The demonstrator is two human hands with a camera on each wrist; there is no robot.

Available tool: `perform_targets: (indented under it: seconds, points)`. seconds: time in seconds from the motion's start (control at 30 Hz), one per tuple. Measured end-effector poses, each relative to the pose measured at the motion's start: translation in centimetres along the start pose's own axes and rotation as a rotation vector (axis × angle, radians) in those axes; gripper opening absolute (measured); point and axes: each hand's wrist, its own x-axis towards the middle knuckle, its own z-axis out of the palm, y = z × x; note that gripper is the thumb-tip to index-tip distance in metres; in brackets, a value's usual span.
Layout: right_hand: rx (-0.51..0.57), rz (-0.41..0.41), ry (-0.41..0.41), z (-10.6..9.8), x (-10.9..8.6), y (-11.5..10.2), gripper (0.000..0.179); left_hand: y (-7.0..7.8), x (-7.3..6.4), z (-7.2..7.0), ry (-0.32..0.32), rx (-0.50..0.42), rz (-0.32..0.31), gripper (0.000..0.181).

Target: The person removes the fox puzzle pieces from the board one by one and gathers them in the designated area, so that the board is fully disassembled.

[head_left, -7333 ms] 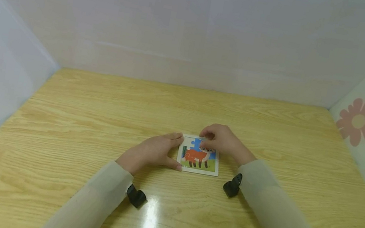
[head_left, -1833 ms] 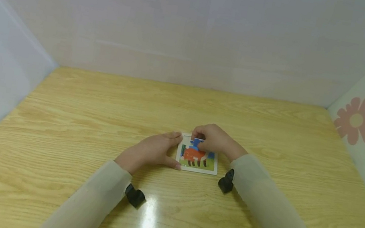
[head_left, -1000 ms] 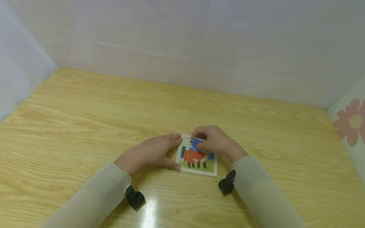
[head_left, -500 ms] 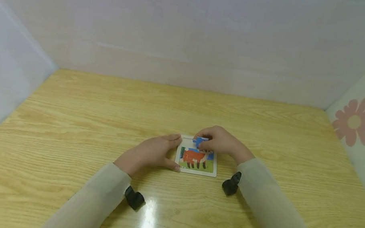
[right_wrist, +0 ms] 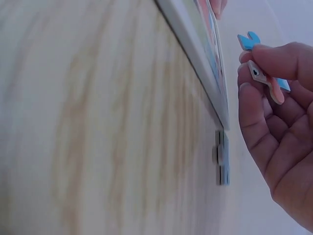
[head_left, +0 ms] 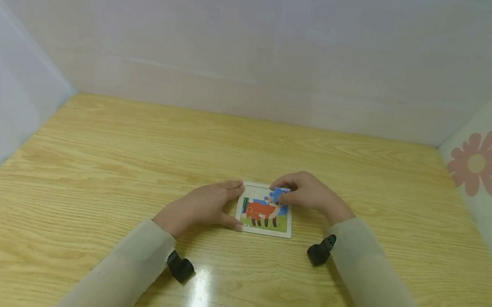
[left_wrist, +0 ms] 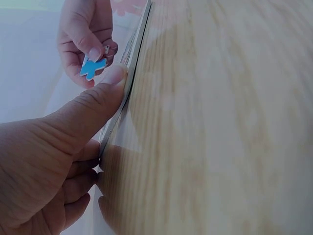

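A square puzzle tray (head_left: 289, 227) with a white rim lies on the table, showing an orange fox picture (head_left: 260, 212). My left hand (head_left: 204, 204) grips its left side, thumb at the near corner and fingers at the far one. My right hand (head_left: 310, 193) pinches a blue puzzle piece (head_left: 278, 195) between thumb and fingers, above the tray's upper right part. In the right wrist view this puzzle piece (right_wrist: 257, 72) bears an eye and some orange, and is held tilted. The tray's upper left part shows bare white.
Beside the tray, one or more loose puzzle pieces (right_wrist: 223, 159) lie on the table in the right wrist view; my right hand seems to hide them from the head view. A wooden table (head_left: 156, 132) surrounds the tray, with printed walls (head_left: 263, 58) behind and at both sides.
The blue piece has come up out of the picture in my right hand, which has moved to the right with it. My left hand keeps its grip on the tray.
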Motion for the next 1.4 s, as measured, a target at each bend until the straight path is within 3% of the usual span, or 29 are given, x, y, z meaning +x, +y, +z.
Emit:
perform_targets:
  seconds: [0.5, 0.93, 1.4]
  points:
    - [0.035, 0.031, 0.056, -1.0, -1.3, 1.4, 0.034, 0.1, 0.1, -0.1, -0.006, 0.011, 0.001, 0.097]
    - [0.194, 0.13, 0.153, -1.6, -2.5, 2.6, 0.029, 0.0, 0.1, -0.2, -0.013, 0.016, 0.001, 0.096]
    - [0.236, 0.204, 0.229, -2.1, -3.9, 3.7, 0.033, 0.0, 0.0, -0.2, -0.021, 0.018, 0.002, 0.097]
